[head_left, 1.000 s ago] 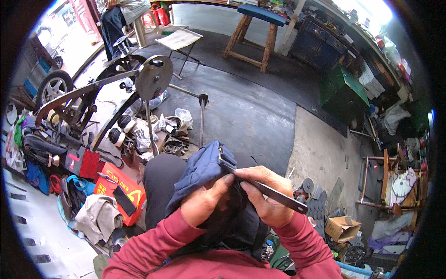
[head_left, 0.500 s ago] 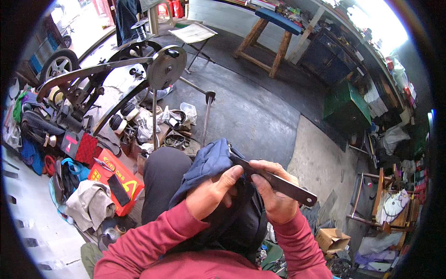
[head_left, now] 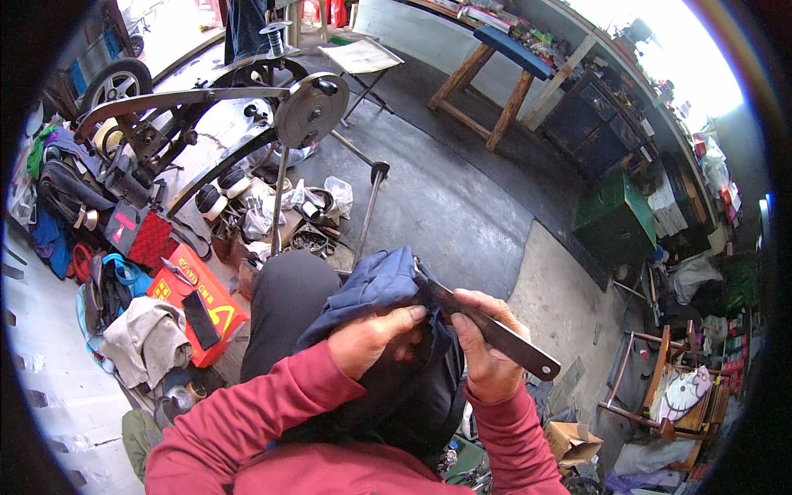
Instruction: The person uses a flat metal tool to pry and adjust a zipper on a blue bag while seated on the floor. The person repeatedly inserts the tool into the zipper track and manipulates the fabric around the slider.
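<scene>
A navy blue cloth item (head_left: 367,283), bunched and folded, lies over my dark-trousered lap. My left hand (head_left: 369,337) is closed on its near edge, thumb pointing right. Closed between thumb and fingers, my right hand (head_left: 492,363) grips a long flat dark metal blade (head_left: 520,353) with a round hole near its lower right end. The blade slants up to the left, and its far end meets the right side of the cloth. Some fingertips of my left hand are hidden under the fabric, so the exact contact there is unclear.
An iron hand-cranked machine (head_left: 310,111) stands ahead to the left, with small parts and bags below it. Left of my knee are an orange box (head_left: 216,305) with a phone (head_left: 200,320) on it and a beige cloth (head_left: 148,342). A wooden chair (head_left: 660,375) is at right.
The whole view has shifted slightly. My left hand has drawn back a little from the blade on the cloth, while my right hand keeps its grip.
</scene>
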The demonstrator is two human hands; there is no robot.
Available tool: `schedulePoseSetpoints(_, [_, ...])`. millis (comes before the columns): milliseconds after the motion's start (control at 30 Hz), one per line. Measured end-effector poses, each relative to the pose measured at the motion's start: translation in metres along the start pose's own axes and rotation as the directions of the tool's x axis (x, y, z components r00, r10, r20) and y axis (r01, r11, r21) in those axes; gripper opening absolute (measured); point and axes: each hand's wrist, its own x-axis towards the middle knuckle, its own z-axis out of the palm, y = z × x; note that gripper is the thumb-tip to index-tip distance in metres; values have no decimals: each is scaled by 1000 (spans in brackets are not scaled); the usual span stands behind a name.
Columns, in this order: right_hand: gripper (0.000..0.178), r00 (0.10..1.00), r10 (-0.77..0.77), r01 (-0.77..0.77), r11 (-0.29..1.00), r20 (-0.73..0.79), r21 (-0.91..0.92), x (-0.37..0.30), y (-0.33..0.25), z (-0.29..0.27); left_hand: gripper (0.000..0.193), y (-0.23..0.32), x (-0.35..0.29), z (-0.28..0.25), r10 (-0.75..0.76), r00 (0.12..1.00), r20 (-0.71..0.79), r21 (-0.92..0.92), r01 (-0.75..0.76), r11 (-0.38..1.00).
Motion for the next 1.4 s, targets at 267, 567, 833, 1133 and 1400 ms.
schedulePoseSetpoints(267, [25,979,-90,110,989,185,-99,14,-5,-14,34,6,-5,1,-106,994,7,-5,106,994])
schedulePoseSetpoints(567, [24,971,-123,156,975,203,-159,20,-8,-11,39,6,-3,-1,-92,996,19,92,90,992])
schedulePoseSetpoints(833, [21,988,-45,55,996,147,-64,21,2,-9,38,7,-2,-2,-103,994,22,118,100,988])
schedulePoseSetpoints(1133, [22,994,9,5,992,-111,126,-1,12,11,28,1,-2,-7,-63,998,0,-17,63,998])
schedulePoseSetpoints(1400, [25,989,98,-60,952,-114,301,-4,20,12,22,6,-3,-4,-70,993,-98,-76,62,995])
